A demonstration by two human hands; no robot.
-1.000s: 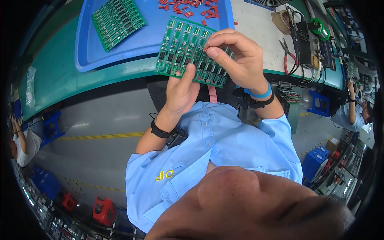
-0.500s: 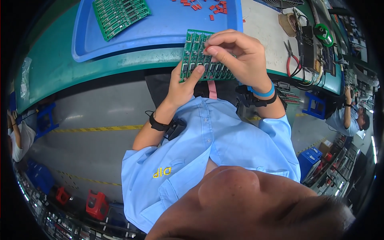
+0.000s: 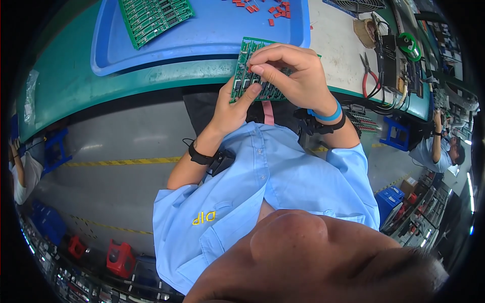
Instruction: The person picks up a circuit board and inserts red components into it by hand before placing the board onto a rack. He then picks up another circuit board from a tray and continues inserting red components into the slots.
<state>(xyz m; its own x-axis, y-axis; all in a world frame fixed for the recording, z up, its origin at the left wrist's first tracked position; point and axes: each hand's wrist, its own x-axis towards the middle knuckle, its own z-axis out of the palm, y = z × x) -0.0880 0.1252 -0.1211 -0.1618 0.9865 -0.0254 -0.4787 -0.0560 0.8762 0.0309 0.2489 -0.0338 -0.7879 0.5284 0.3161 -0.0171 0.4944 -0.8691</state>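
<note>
The green-topped desk (image 3: 76, 96) carries a blue tray (image 3: 202, 35) with a second green board (image 3: 154, 15) and loose red parts (image 3: 268, 7), and pliers (image 3: 368, 76) lie to the right. Above the desk's near edge, the left hand (image 3: 230, 113) grips the green circuit board (image 3: 247, 76) from below, tilted toward the person. The right hand (image 3: 293, 76) pinches a small red part (image 3: 248, 67) against it; that part looks likely to slip from the fingertips or go in crooked if the board wobbles.
</note>
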